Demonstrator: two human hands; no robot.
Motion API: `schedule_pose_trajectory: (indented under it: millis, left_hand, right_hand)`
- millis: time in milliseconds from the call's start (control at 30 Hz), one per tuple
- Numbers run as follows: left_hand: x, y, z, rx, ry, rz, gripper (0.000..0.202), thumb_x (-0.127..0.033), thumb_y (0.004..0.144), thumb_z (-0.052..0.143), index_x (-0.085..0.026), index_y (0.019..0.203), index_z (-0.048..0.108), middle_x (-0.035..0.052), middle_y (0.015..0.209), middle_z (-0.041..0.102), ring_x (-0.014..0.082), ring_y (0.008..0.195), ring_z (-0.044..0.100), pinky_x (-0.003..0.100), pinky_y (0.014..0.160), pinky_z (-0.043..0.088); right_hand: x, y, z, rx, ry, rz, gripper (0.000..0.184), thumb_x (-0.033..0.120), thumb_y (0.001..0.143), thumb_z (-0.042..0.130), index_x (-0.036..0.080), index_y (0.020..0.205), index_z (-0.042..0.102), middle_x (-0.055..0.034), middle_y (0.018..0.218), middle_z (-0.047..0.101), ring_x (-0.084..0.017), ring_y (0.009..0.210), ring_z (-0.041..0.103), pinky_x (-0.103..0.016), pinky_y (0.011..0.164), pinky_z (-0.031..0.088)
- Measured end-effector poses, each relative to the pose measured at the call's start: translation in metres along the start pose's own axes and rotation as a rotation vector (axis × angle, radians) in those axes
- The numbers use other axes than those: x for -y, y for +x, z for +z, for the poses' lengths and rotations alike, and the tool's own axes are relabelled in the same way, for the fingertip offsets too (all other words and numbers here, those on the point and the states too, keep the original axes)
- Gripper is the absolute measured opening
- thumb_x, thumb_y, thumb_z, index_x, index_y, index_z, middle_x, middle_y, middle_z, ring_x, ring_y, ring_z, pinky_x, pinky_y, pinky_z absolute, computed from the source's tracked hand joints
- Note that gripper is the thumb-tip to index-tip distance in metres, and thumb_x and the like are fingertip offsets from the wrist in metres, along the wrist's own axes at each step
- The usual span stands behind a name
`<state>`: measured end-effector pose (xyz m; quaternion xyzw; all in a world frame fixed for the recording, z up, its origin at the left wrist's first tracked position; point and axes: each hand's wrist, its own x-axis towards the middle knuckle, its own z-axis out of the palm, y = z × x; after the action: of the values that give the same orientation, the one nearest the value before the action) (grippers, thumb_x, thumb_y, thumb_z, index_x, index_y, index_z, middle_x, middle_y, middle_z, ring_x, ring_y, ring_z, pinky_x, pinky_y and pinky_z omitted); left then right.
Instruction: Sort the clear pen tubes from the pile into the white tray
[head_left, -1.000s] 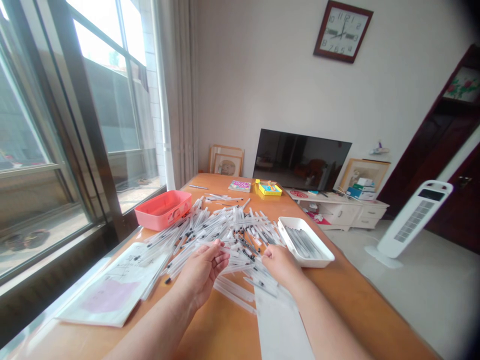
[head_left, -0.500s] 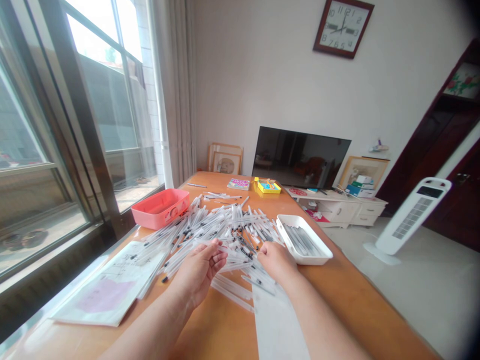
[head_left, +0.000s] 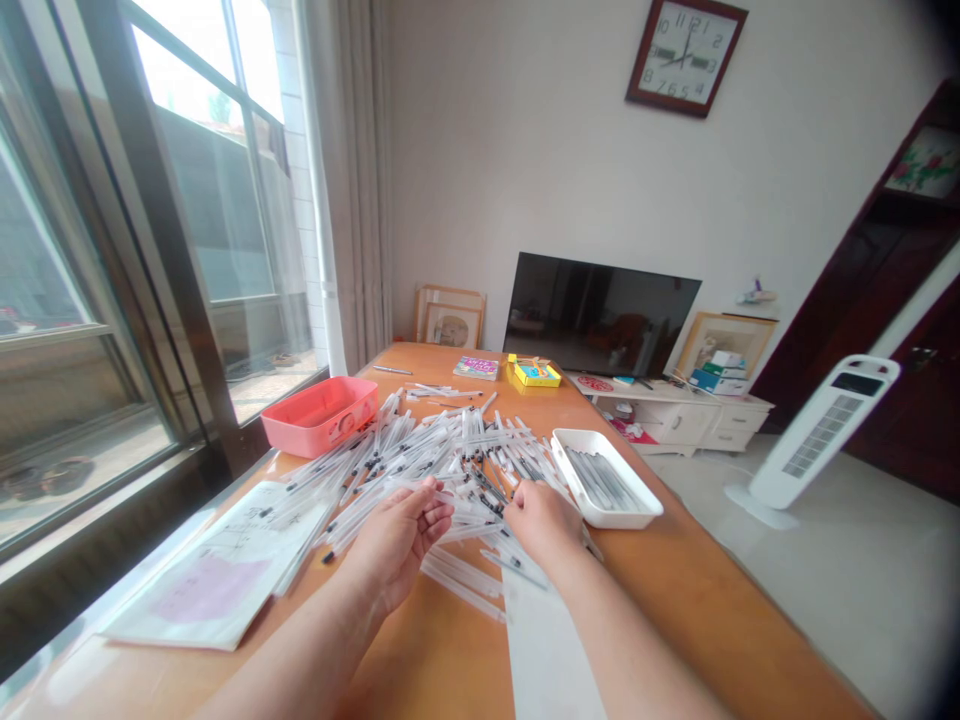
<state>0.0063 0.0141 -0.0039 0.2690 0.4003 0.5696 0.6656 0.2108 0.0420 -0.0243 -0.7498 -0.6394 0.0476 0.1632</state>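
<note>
Currently the left hand (head_left: 400,541) lies open, palm up, well apart from the right hand (head_left: 543,521), curled onto the clear pens (head_left: 450,465), which point every way; that hand is nearer the white tray (head_left: 611,521), its grip unclear.

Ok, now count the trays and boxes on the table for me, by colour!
Pink plastic tray: 1
White plastic tray: 1
Yellow box: 1
Total: 3

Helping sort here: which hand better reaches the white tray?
Probably the right hand: it rests on the pens, beside the white tray; the left hand lies farther away, palm up.
</note>
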Motion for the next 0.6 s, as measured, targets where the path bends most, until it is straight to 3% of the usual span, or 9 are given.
schedule_pose_trajectory:
  millis: [167, 400, 600]
  left_hand:
    - [-0.0003, -0.0006, 0.0001, 0.002, -0.003, -0.002, 0.013, -0.022, 0.086, 0.069, -0.012, 0.093, 0.063, 0.0100, 0.082, 0.067, 0.0149, 0.070, 0.068, 0.025, 0.065, 0.059]
    - [0.0001, -0.0004, -0.0007, 0.009, -0.008, -0.001, 0.013, -0.022, 0.086, 0.068, -0.013, 0.093, 0.064, 0.0098, 0.081, 0.068, 0.0149, 0.071, 0.069, 0.025, 0.067, 0.059]
    - [0.0019, 0.0049, -0.0061, 0.018, -0.023, 0.011, 0.014, -0.024, 0.087, 0.068, -0.012, 0.093, 0.064, 0.0093, 0.080, 0.067, 0.0144, 0.070, 0.068, 0.025, 0.065, 0.059]
  right_hand:
    - [0.0005, -0.0018, 0.0010, -0.067, -0.017, -0.036, 0.016, 0.034, 0.083, 0.059, 0.024, 0.083, 0.071, -0.0074, 0.093, 0.069, -0.022, 0.087, 0.061, -0.030, 0.067, 0.035]
    - [-0.0032, 0.0014, 0.0044, -0.077, -0.001, -0.033, 0.016, 0.031, 0.085, 0.057, 0.024, 0.086, 0.072, -0.0068, 0.094, 0.069, -0.021, 0.085, 0.059, -0.029, 0.065, 0.033]
    - [-0.0075, -0.0014, -0.0035, -0.132, 0.093, -0.155, 0.017, 0.029, 0.088, 0.054, 0.023, 0.084, 0.069, -0.0051, 0.088, 0.068, -0.020, 0.088, 0.058, -0.027, 0.073, 0.035]
